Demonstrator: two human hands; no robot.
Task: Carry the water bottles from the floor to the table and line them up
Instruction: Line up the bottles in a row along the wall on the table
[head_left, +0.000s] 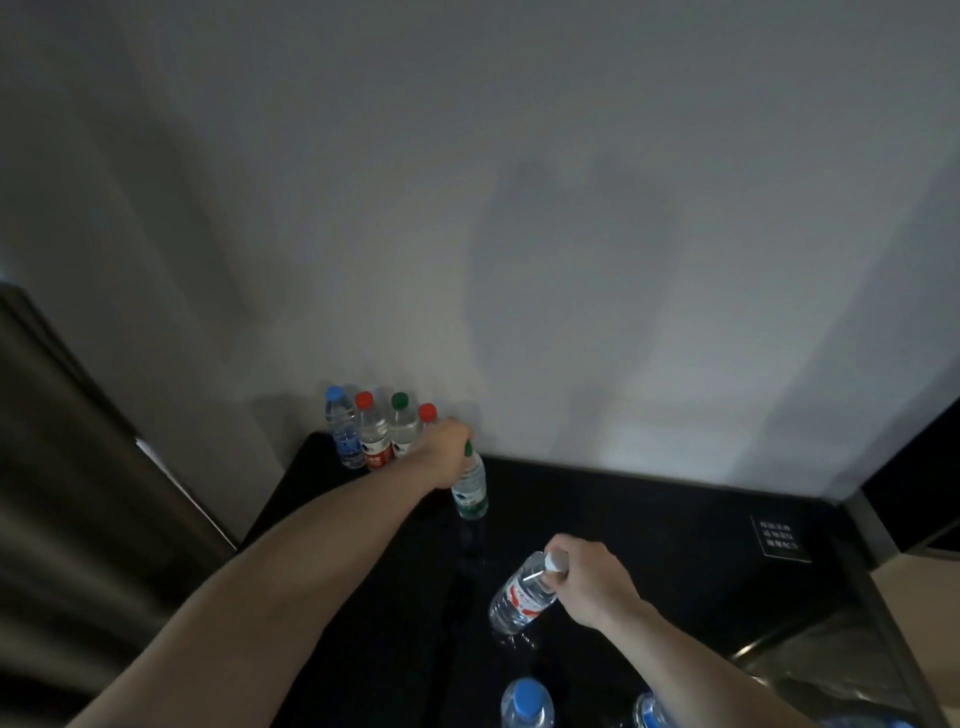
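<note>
On the black table (649, 525), several bottles stand in a row against the wall at the back left: a blue-capped bottle (343, 431), a red-capped bottle (371, 434), a green-capped bottle (402, 426) and another red-capped bottle (427, 414). My left hand (447, 449) grips the neck of a green-labelled bottle (470, 491) at the right end of that row, its base at the tabletop. My right hand (587, 577) holds a white-capped, red-labelled bottle (519, 597) by the cap, tilted over the table's middle.
Two blue-capped bottles (525, 704) (652, 712) stand at the table's near edge. A small dark sign with white print (779, 538) lies at the right. A grey curtain (78, 493) hangs on the left. The white wall (519, 208) backs the table.
</note>
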